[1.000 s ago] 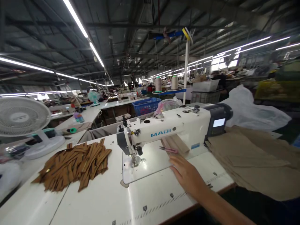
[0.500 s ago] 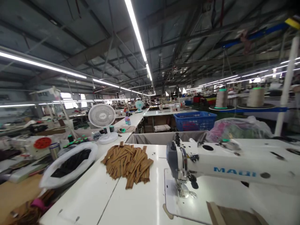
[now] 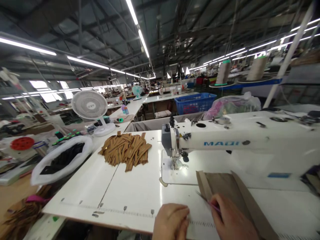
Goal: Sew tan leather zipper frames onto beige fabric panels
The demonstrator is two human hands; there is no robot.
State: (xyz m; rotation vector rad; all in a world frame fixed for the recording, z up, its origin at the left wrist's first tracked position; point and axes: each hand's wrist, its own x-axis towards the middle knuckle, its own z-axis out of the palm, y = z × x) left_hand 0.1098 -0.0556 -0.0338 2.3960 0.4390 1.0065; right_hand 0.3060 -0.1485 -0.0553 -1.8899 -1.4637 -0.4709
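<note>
My right hand (image 3: 231, 218) is closed around purple-handled thread snips (image 3: 214, 206), their thin metal tips pointing up and left. It lies over a brown fabric piece (image 3: 221, 185) with folded strips along its sides, flat on the white sewing table (image 3: 135, 190). To the left, near the table's front edge, my left hand (image 3: 171, 221) has its fingers curled together. What it may hold is hidden. Beyond both hands stands a white sewing machine (image 3: 222, 141), its needle and presser foot (image 3: 175, 163) over the plate, apart from the fabric.
A heap of brown strips (image 3: 127, 150) lies left of the machine. Further left are a white fan (image 3: 90, 105) and a white-lined bag (image 3: 86, 150) holding black pieces. Behind the machine are a blue basket (image 3: 195, 104) and thread cones (image 3: 223, 72) on a stand.
The view has tilted down and turned slightly right. Both my hands have come into view at the bottom, the right one with the snips. More of the brown fabric shows.
</note>
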